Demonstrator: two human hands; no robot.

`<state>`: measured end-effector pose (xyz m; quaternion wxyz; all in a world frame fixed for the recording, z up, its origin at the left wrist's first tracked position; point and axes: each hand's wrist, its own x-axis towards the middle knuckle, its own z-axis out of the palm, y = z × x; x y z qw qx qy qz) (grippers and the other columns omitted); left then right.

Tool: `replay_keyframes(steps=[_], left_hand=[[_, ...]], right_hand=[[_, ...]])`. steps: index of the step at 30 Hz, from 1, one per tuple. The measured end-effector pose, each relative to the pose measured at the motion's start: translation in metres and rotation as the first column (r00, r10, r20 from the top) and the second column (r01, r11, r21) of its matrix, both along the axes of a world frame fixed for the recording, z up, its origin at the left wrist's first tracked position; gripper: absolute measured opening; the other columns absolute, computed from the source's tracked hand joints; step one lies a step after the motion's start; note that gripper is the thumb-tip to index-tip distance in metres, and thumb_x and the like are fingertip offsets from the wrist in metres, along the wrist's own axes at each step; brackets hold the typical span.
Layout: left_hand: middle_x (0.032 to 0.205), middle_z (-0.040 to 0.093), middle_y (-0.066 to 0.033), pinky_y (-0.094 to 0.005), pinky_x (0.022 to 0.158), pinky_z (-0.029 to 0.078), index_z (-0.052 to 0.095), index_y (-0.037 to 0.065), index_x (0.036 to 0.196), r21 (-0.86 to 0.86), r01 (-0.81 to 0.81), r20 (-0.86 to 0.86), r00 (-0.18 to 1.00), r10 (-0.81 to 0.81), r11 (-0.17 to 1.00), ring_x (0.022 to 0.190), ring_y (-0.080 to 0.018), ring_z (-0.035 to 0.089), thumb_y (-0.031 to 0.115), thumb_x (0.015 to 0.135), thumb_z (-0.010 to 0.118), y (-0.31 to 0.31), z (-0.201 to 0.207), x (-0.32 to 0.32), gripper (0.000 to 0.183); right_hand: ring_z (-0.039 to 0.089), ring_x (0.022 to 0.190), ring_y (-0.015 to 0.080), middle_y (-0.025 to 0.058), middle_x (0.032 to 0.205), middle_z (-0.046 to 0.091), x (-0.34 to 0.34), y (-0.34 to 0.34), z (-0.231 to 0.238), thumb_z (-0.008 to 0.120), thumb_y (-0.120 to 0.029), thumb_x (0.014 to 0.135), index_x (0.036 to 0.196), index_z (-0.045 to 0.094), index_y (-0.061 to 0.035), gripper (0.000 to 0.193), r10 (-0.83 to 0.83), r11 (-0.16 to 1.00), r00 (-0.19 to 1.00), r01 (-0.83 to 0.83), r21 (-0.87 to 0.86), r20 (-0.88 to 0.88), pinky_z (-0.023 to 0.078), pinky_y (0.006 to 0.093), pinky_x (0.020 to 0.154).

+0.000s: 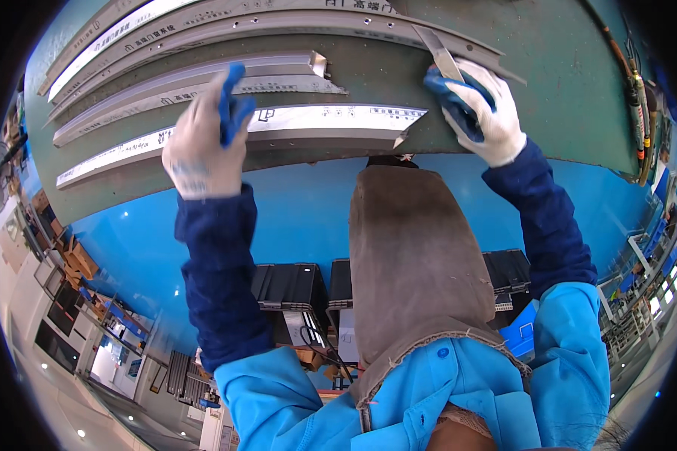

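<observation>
My right hand (483,109), in a white glove with a blue palm, is closed round a flat metal blade-like tool (441,60); its handle end is hidden in my fingers. The blade points up and left, over the end of a long profile (353,25) at the back. My left hand (209,135), gloved the same way, is above the nearest metal profile (323,118), thumb and fingers apart with nothing visible between them. That profile lies lengthwise along the front of the green table (384,68), its angled right end short of my right hand.
Behind the nearest profile lie a shorter pair of profiles (278,73) and several longer ones. Cables and hoses (641,113) hang at the table's right edge. Below are black crates (287,287) and my brown apron (421,240). Cardboard boxes (80,258) stand far left.
</observation>
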<state>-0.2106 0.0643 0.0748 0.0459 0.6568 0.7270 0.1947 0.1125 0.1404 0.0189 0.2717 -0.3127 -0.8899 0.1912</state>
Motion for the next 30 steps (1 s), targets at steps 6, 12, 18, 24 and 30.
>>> replay_keyframes(steps=[6, 12, 18, 24, 30], left_hand=[[0.098, 0.072, -0.0022, -0.0238, 0.071, 0.053, 0.065, 0.018, 0.117, -0.077, 0.038, -0.006, 0.999, -0.038, 0.996, 0.074, -0.0137, 0.068, 0.011, 0.068, 0.079, 0.031, -0.031, -0.002, 0.052], [0.097, 0.071, -0.0082, -0.0259, 0.074, 0.055, 0.062, 0.012, 0.119, -0.161, 0.080, 0.144, 0.988, -0.057, 0.984, 0.079, -0.0175, 0.069, 0.015, 0.074, 0.078, 0.040, -0.024, 0.041, 0.048], [0.094, 0.070, -0.0151, -0.0304, 0.070, 0.057, 0.057, 0.005, 0.123, -0.429, 0.142, 0.903, 0.100, 0.418, 0.892, 0.083, -0.0245, 0.070, 0.019, 0.081, 0.074, 0.029, -0.005, 0.076, 0.047], [0.094, 0.069, -0.0177, -0.0293, 0.068, 0.057, 0.046, 0.000, 0.132, -0.329, 0.126, 0.918, -0.190, 0.348, 0.936, 0.084, -0.0271, 0.069, 0.020, 0.091, 0.060, 0.020, 0.005, 0.128, 0.047], [0.097, 0.068, -0.0185, -0.0291, 0.068, 0.056, 0.045, 0.000, 0.132, -0.188, -0.110, 0.981, 0.034, 0.192, 0.976, 0.083, -0.0260, 0.069, 0.025, 0.092, 0.059, 0.013, -0.002, 0.199, 0.048]], right_hand=[[0.061, 0.102, 0.0280, 0.0133, 0.119, 0.060, -0.017, 0.040, 0.006, 0.075, -0.006, 0.069, 0.113, 0.060, -0.0083, 0.047, 0.015, 0.965, 0.999, -0.005, 0.261, -0.037, 0.046, 0.0351, 0.091], [0.061, 0.095, 0.0282, 0.0137, 0.110, 0.062, -0.014, 0.056, -0.013, 0.071, -0.003, 0.071, 0.115, 0.058, -0.0002, 0.046, 0.080, 0.987, 0.996, -0.084, 0.135, 0.032, 0.050, 0.0361, 0.084], [0.058, 0.102, 0.0315, 0.0146, 0.119, 0.058, -0.008, 0.045, 0.002, 0.076, -0.018, 0.070, 0.116, 0.059, -0.0060, 0.050, -0.071, 0.996, 0.992, 0.076, 0.044, -0.101, 0.047, 0.0396, 0.091], [0.062, 0.092, 0.0260, 0.0098, 0.114, 0.061, -0.014, -0.019, 0.048, 0.078, -0.013, 0.065, 0.110, 0.061, -0.0059, 0.048, -0.395, 0.859, 0.755, 0.102, -0.501, -0.523, 0.047, 0.0340, 0.086], [0.064, 0.084, 0.0245, 0.0090, 0.103, 0.064, 0.000, -0.035, 0.062, 0.078, -0.012, 0.065, 0.107, 0.062, -0.0021, 0.046, -0.423, 0.895, 0.817, 0.307, -0.323, -0.393, 0.050, 0.0319, 0.077]])
